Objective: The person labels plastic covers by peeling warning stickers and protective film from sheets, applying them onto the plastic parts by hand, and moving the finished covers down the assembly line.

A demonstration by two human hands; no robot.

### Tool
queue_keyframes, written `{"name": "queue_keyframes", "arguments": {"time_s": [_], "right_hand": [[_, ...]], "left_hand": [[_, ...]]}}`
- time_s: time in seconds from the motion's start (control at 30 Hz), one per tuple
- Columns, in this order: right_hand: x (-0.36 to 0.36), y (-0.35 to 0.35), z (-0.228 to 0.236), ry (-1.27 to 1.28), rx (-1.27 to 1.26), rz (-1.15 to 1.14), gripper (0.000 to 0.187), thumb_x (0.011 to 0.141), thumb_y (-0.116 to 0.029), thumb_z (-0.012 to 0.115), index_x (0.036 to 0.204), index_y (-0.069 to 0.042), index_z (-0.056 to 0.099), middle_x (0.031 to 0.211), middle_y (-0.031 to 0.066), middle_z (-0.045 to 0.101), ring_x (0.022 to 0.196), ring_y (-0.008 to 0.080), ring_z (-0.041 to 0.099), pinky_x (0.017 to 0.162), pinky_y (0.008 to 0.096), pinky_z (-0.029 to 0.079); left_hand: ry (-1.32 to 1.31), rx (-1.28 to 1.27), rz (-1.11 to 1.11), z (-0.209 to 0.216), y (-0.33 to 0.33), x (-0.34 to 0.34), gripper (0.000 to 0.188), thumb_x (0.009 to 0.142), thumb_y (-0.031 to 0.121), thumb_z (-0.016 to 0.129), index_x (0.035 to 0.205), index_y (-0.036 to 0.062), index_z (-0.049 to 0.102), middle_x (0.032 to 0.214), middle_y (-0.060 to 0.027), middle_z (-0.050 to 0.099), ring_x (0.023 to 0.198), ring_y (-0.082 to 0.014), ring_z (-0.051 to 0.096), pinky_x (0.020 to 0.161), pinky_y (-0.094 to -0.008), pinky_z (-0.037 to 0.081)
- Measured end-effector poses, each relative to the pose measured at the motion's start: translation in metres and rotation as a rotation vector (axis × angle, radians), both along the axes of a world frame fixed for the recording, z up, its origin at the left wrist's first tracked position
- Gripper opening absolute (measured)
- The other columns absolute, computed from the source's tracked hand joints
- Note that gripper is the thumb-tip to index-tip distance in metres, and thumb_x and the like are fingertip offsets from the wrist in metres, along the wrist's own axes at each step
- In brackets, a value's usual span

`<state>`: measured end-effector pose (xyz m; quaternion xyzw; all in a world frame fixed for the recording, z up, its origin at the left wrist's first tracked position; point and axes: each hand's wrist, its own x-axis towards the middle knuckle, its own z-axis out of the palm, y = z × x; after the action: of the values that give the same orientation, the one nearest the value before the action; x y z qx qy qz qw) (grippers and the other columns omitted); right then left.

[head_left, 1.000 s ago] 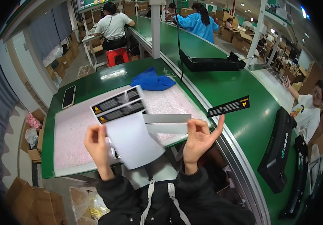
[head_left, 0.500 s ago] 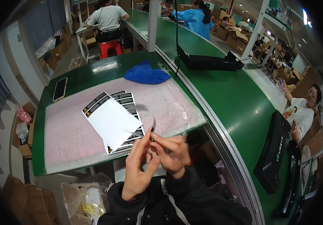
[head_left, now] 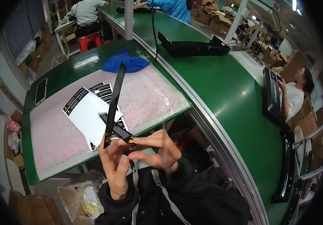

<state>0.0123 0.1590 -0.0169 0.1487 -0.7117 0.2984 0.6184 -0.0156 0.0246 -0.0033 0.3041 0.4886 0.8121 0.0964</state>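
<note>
Both my hands are above the near edge of the padded table, with the fingers bent. My left hand point(head_left: 114, 168) grips the lower end of a long black label strip point(head_left: 115, 99), which stands up at a slant. A second black label strip point(head_left: 118, 129), with a yellow mark near its end, crosses below it. My right hand point(head_left: 159, 150) pinches that marked end between thumb and forefinger. Beyond the hands lie fanned label sheets: a blank white one point(head_left: 88, 118) on top, and sheets with black printed labels point(head_left: 101, 90) underneath, partly covered.
A blue cloth point(head_left: 125, 62) and a phone point(head_left: 41, 91) rest on the green-edged table point(head_left: 63, 62). On the right runs a green conveyor point(head_left: 221, 101) with a black tray-like part point(head_left: 191, 47). Across it, a person in white handles a black casing point(head_left: 272, 95). Cartons point(head_left: 30, 208) stand at lower left.
The black strips, earlier a small curved sliver between my fingers, now show at full length. My hands have drawn apart slightly. The person across the conveyor now has hold of the black casing.
</note>
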Motion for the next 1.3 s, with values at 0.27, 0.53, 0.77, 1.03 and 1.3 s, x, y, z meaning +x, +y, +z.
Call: {"name": "queue_keyframes", "arguments": {"time_s": [0.27, 0.53, 0.77, 1.03, 1.3], "right_hand": [[0.004, -0.001, -0.003, -0.078, 0.054, 0.017, 0.064, 0.067, -0.002, 0.078, 0.120, -0.003, 0.042, 0.090, 0.0075, 0.063, 0.064, 0.0211, 0.056, 0.058, 0.0315, 0.043], [0.001, 0.001, -0.001, -0.146, 0.028, 0.124, 0.075, 0.067, -0.002, 0.077, 0.129, 0.000, 0.034, 0.088, 0.0112, 0.063, 0.070, 0.0211, 0.058, 0.066, 0.0304, 0.045], [0.001, -0.008, 0.001, -0.577, -0.589, 0.399, 0.077, 0.079, -0.004, 0.067, 0.139, -0.002, 0.018, 0.093, 0.0138, 0.063, 0.084, 0.0196, 0.061, 0.072, 0.0300, 0.047], [0.001, 0.006, -0.003, -0.647, -1.095, 0.946, 0.078, 0.084, 0.004, 0.058, 0.142, -0.004, 0.007, 0.105, 0.0148, 0.061, 0.089, 0.0160, 0.060, 0.077, 0.0280, 0.047], [0.013, -0.007, 0.001, -0.117, -0.984, 0.629, 0.084, 0.078, 0.015, 0.057, 0.141, -0.002, 0.004, 0.102, 0.0187, 0.060, 0.091, 0.0201, 0.060, 0.086, 0.0316, 0.046]], "left_hand": [[0.242, -0.211, 0.281, -0.011, -0.006, -0.008, 0.057, 0.084, 0.010, 0.052, 0.135, 0.0001, 0.029, 0.099, -0.0098, 0.052, 0.092, -0.0160, 0.050, 0.083, -0.0282, 0.039], [0.050, 0.039, 0.310, -0.012, -0.008, -0.015, 0.062, 0.080, 0.013, 0.053, 0.135, 0.0007, 0.028, 0.082, -0.0086, 0.051, 0.075, -0.0172, 0.050, 0.072, -0.0268, 0.041], [0.039, 0.153, -0.001, -0.017, -0.014, -0.016, 0.063, 0.079, 0.016, 0.052, 0.135, 0.0035, 0.027, 0.080, -0.0109, 0.051, 0.068, -0.0187, 0.050, 0.067, -0.0288, 0.042], [0.052, 0.004, -0.094, -0.019, -0.024, -0.019, 0.067, 0.076, 0.010, 0.059, 0.135, 0.0041, 0.027, 0.088, -0.0110, 0.051, 0.073, -0.0219, 0.054, 0.072, -0.0307, 0.045], [0.133, -0.179, 0.184, -0.022, -0.010, -0.030, 0.075, 0.072, -0.010, 0.061, 0.137, 0.0047, 0.028, 0.102, -0.0139, 0.055, 0.089, -0.0233, 0.058, 0.083, -0.0345, 0.047]]}}
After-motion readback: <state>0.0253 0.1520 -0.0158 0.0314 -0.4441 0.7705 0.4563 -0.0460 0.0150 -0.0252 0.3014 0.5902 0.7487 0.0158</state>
